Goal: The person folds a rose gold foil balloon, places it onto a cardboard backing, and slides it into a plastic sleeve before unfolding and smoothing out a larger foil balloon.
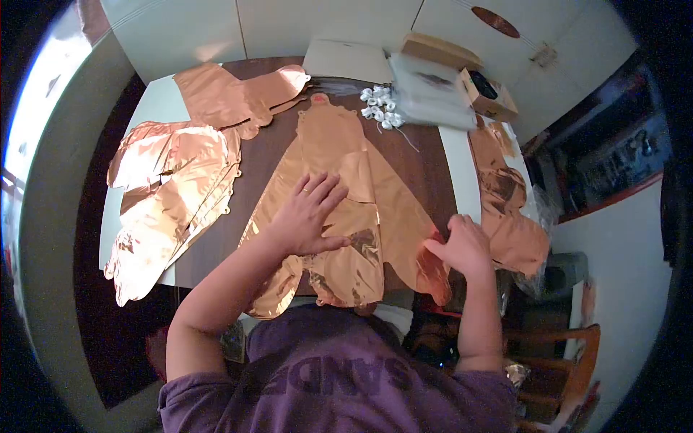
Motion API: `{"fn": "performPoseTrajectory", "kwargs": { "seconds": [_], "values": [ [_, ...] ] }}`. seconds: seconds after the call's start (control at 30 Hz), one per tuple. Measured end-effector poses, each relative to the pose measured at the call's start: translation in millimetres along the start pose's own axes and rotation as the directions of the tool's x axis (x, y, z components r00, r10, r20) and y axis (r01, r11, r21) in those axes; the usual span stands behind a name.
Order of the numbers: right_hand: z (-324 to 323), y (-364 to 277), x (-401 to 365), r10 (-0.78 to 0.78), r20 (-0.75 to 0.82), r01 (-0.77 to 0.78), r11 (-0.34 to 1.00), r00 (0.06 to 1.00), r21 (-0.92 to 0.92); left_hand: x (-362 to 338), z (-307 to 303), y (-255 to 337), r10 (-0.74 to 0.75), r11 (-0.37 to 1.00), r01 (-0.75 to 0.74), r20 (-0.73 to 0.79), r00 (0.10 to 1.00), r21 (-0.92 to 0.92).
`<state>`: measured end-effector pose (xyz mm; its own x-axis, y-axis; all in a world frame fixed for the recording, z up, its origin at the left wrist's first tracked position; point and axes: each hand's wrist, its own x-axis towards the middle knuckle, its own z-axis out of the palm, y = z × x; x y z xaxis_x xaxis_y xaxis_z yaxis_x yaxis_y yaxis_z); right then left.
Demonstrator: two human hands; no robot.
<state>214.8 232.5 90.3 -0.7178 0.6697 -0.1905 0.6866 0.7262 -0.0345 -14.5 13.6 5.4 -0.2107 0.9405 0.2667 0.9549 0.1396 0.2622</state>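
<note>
Flat copper-coloured foil sheets (332, 137) lie fanned out in the middle of the dark table, their narrow end away from me and their lobed ends near my body. My left hand (307, 213) rests over the middle of them with its fingers spread, and nothing is in it. At the right edge of the fanned foil, my right hand (465, 245) is bent with its fingers curled. Its thumb points towards a reddish, shiny foil lobe (433, 270); whether it pinches the foil is hidden.
More copper foil (173, 166) is spread at the left, with another piece (238, 94) behind it. White ribbon rolls (381, 108), clear plastic bags (429, 94) and an open cardboard box (491, 97) stand at the back right. Further foil (512, 231) hangs near the right edge. A wooden chair (588, 346) is lower right.
</note>
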Motion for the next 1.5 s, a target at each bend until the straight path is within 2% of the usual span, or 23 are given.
{"fn": "performPoseTrajectory", "kwargs": {
  "seconds": [0.03,0.13,0.23,0.3,0.33,0.43,0.47,0.6,0.7,0.73,0.77,0.83,0.87,0.9,0.97,1.0,1.1,1.17,1.2,1.3,1.33,1.43,1.5],
  "values": [
    [0.4,6.9,-3.3,0.064,0.045,-0.062,0.997,0.997,-0.034,0.9,-0.4,0.0,0.001,1.0,-0.001,-0.003,1.0,-0.006],
    [1.3,19.0,2.4,-0.01,0.403,-0.074,0.978,0.915,0.193,-0.5,-1.6,1.2,-0.004,1.0,0.004,0.001,1.0,-0.017],
    [6.0,10.9,1.1,-0.174,0.246,0.004,0.824,0.954,0.567,1.2,-3.1,0.4,-0.001,1.0,0.001,-0.012,1.0,-0.02],
    [-0.7,-14.2,-5.1,-0.145,-0.032,0.141,0.848,0.989,0.512,0.2,-1.7,-0.2,0.006,1.0,-0.007,-0.026,1.0,-0.03],
    [-4.0,-22.9,-8.2,-0.13,-0.175,0.199,0.859,0.976,0.471,-0.1,-2.3,0.5,0.0,1.0,-0.001,-0.016,1.0,-0.027],
    [17.0,-10.6,-1.6,-0.003,-0.302,0.026,0.997,0.953,0.07,1.1,-3.4,1.0,-0.005,1.0,0.005,0.011,1.0,-0.019],
    [21.5,-3.0,-1.8,0.018,-0.252,-0.019,1.0,0.967,0.001,0.4,-2.4,0.6,-0.006,1.0,0.006,0.016,1.0,-0.016],
    [6.8,1.2,1.0,0.044,0.12,-0.064,0.985,0.992,0.163,0.1,-2.0,0.1,-0.003,0.999,0.003,-0.007,1.0,-0.041],
    [16.1,-2.1,6.3,-0.018,-0.018,0.022,0.973,1.0,0.229,1.0,-2.2,0.8,-0.013,1.0,0.013,-0.001,1.0,-0.026],
    [11.8,-6.4,5.4,0.016,-0.033,-0.003,0.934,0.999,0.359,1.2,-2.9,-0.2,-0.013,1.0,0.013,-0.005,1.0,-0.026],
    [5.6,-11.0,1.9,-0.038,-0.032,0.05,0.83,0.999,0.556,0.3,-2.7,0.3,-0.015,0.999,0.015,-0.006,1.0,-0.029],
    [-8.6,-43.1,-13.7,-0.209,-0.018,0.135,0.563,0.978,0.815,-0.3,-2.5,1.2,-0.018,0.999,0.018,0.003,1.0,-0.035],
    [-4.6,-58.8,-16.2,-0.396,-0.107,0.329,0.551,0.912,0.767,0.9,-3.1,1.4,-0.018,0.999,0.019,0.011,1.0,-0.037],
    [-0.6,-74.2,-18.2,-0.567,-0.181,0.511,0.501,0.803,0.699,2.9,-3.3,1.6,-0.016,0.999,0.017,0.017,1.0,-0.04],
    [14.9,-100.8,-13.7,-0.773,-0.325,0.744,0.268,0.545,0.612,2.8,3.0,-6.4,0.021,0.999,-0.021,0.002,1.0,-0.04],
    [12.1,-103.9,-9.0,-0.818,-0.222,0.646,0.22,0.531,0.731,1.9,4.6,-9.9,0.035,0.999,-0.036,-0.005,0.999,-0.038],
    [27.6,-85.1,29.7,-0.485,-0.254,0.473,0.405,0.837,0.783,-0.1,-1.2,-7.9,0.063,0.997,-0.064,0.031,0.998,0.031],
    [42.2,-69.2,62.2,-0.318,-0.496,0.57,0.635,0.808,0.521,-0.6,-5.2,-5.6,0.039,0.999,-0.04,0.058,0.998,0.019],
    [55.8,-65.4,70.1,-0.312,-0.439,0.495,0.769,0.843,0.404,0.6,-8.3,-4.2,0.033,0.999,-0.035,0.075,0.997,0.021],
    [70.1,-79.6,71.5,-0.535,-0.348,0.601,0.791,0.77,0.113,1.6,-4.7,-6.3,0.017,0.994,-0.03,0.131,0.991,0.105],
    [68.5,-85.6,69.5,-0.562,-0.247,0.61,0.765,0.789,0.208,0.1,-2.5,-7.8,0.003,0.989,-0.026,0.15,0.989,0.147],
    [73.6,-92.7,69.6,-0.612,-0.277,0.664,0.731,0.74,0.158,-2.9,0.1,-8.7,0.025,0.997,-0.03,0.084,0.996,0.066],
    [68.2,-92.5,69.0,-0.613,-0.251,0.654,0.745,0.749,0.133,-2.2,4.7,-11.5,0.05,0.997,-0.052,0.049,0.998,0.055]
  ]
}}
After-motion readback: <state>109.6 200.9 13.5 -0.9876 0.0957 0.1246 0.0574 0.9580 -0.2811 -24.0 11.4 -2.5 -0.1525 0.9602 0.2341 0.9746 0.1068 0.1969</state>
